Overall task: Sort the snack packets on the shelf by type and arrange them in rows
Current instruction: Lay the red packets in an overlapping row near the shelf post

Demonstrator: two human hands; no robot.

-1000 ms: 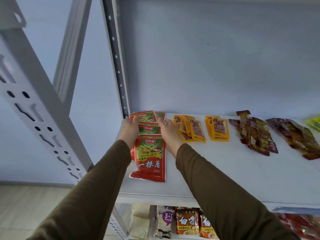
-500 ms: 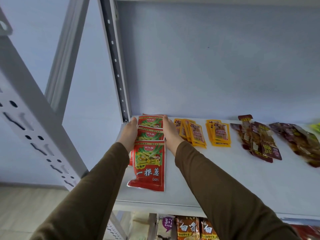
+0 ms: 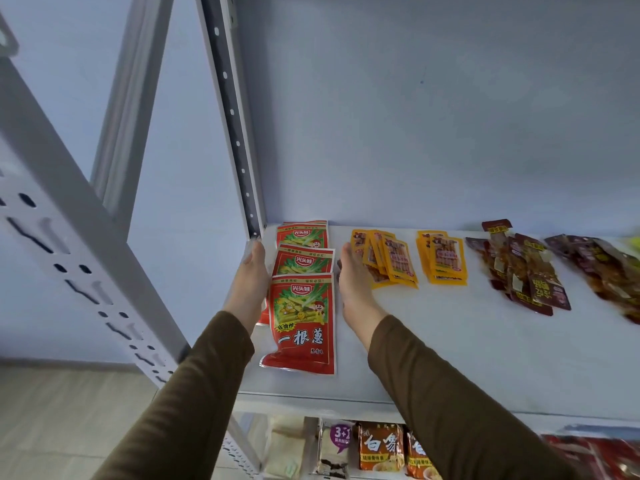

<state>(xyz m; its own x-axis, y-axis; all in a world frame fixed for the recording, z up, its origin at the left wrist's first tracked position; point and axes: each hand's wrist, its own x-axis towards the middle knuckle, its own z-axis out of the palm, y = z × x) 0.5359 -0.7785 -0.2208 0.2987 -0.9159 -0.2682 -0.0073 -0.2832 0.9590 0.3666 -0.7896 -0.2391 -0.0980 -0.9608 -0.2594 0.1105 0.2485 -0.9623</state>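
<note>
Hands, left [image 3: 250, 285] and right [image 3: 354, 285], lay flat-fingered flanking the red snack packets [image 3: 302, 299] at the shelf's [image 3: 485, 358] left edge, squaring that row; next probably the yellow packets [image 3: 389, 259].

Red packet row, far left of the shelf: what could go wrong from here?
The front red packet lies close to the shelf front edge, so a nudge from the left hand might tip it off. The right hand sits against the yellow packets; sliding right could fan that pile further.

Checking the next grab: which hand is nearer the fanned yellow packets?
Right. The right hand lies beside the fanned yellow packets, on their left; the left hand is beyond the red packets.
</note>
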